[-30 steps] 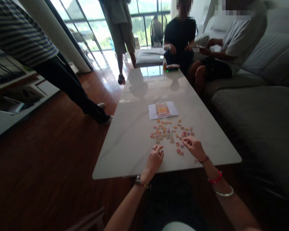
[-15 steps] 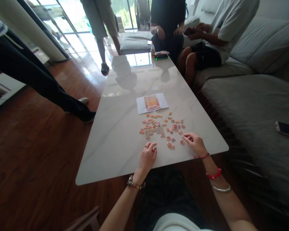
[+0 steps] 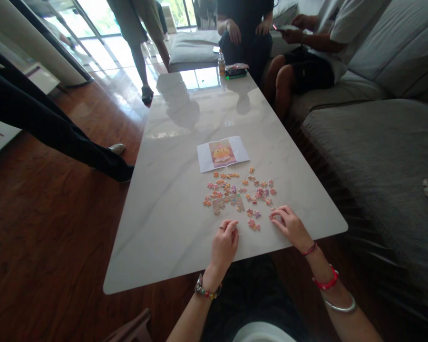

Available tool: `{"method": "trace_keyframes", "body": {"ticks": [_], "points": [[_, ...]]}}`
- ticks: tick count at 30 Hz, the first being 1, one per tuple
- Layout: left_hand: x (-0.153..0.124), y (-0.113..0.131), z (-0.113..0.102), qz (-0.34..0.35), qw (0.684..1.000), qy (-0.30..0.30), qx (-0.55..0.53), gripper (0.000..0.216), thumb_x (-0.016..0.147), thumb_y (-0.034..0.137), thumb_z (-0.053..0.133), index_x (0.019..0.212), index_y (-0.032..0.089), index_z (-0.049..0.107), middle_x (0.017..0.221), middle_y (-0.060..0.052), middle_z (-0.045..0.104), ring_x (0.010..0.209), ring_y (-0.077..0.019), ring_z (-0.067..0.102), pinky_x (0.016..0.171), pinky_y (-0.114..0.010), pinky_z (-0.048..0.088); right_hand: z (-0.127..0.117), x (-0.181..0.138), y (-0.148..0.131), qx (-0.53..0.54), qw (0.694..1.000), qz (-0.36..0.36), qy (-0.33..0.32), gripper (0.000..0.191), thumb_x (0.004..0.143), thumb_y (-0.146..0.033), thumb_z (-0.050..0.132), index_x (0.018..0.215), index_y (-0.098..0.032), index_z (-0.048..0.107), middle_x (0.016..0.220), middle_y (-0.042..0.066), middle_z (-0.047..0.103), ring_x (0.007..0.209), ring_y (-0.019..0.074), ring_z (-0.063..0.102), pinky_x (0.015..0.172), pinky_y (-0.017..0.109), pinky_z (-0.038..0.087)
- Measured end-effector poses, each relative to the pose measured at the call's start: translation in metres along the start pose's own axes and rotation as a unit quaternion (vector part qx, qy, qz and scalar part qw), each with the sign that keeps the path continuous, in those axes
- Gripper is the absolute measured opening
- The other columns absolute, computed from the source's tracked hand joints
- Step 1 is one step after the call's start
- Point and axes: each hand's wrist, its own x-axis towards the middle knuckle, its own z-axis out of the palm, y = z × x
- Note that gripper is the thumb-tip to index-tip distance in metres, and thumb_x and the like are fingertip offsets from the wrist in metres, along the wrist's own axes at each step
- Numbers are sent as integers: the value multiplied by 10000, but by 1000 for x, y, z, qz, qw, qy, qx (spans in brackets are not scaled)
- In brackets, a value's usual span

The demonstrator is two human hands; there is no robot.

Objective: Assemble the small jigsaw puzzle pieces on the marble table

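Our right hand (image 3: 290,228) has thumb and forefinger drawn close together at a small pink piece (image 3: 271,216), to the right of the joined section (image 3: 227,199) and a little nearer to us. The tips look to be at the piece's edge, but we cannot tell whether they are clamped on it or merely touching. Our left hand (image 3: 225,242) lies on the near side of the joined section, apart from it, the fingers loosely curled with no piece to be seen in them; whether thumb and forefinger meet, we cannot tell.

We judge the step in hand to be handling one loose piece while the joined section waits, its far edge straight and its ragged, notched side towards us. From here, a next move would seem to call for a light pinch with the right hand and a turn of the piece to compare its outline with those notches, the left hand being free to steady the section.

Loose pieces (image 3: 259,193) lie just beyond the joined section and to its right. Farther beyond it sits the printed sheet (image 3: 223,153), showing a yellow figure, on the pale table (image 3: 157,228). Well beyond the section, at the far end, stand a bottle (image 3: 221,65) and a dark device (image 3: 236,73).
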Motion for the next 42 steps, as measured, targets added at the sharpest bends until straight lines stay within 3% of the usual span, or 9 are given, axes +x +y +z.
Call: {"method": "trace_keyframes", "body": {"ticks": [7,12,15,23,31,42], "points": [[3,10,-2,-39,995,1,-96,223,795,228,394,983,197,509,923,-56,550,719,-116,542,701,-266,445,3,9,-37,98,995,1,1,180,743,-242,516,911,-187,549,790,21,605,577,97,535,550,220,456],[12,21,-5,-97,952,-46,-287,235,782,327,445,962,184,493,788,-23,599,575,-86,552,548,-209,454,28,16,-58,156,986,-48,-16,220,747,-236,505,958,-187,543,825,33,625,624,103,572,570,214,475],[12,20,-7,-110,938,-42,-326,211,764,349,474,883,179,512,739,-14,608,582,-89,557,549,-201,452,38,17,-65,165,985,-56,-11,189,759,-235,487,931,-190,552,796,29,625,626,105,578,579,217,480],[4,14,-12,-134,960,-5,-244,196,759,348,481,881,197,510,726,-2,633,584,-89,567,549,-192,436,46,12,-67,124,989,-81,-22,191,770,-249,475,933,-191,555,831,40,625,632,111,578,585,222,483],[9,-18,-36,-189,975,87,-82,189,765,322,470,881,196,550,764,-22,636,681,-128,582,633,-248,436,46,12,-65,113,991,-70,-10,190,779,-233,439,918,-194,562,806,43,623,636,115,577,586,229,480],[16,-23,-36,-191,977,81,-37,127,769,274,466,818,199,556,763,-8,633,668,-120,572,632,-239,420,39,7,-53,105,993,-52,-3,182,786,-257,436,889,-188,570,797,50,621,615,120,569,588,238,474]]}}
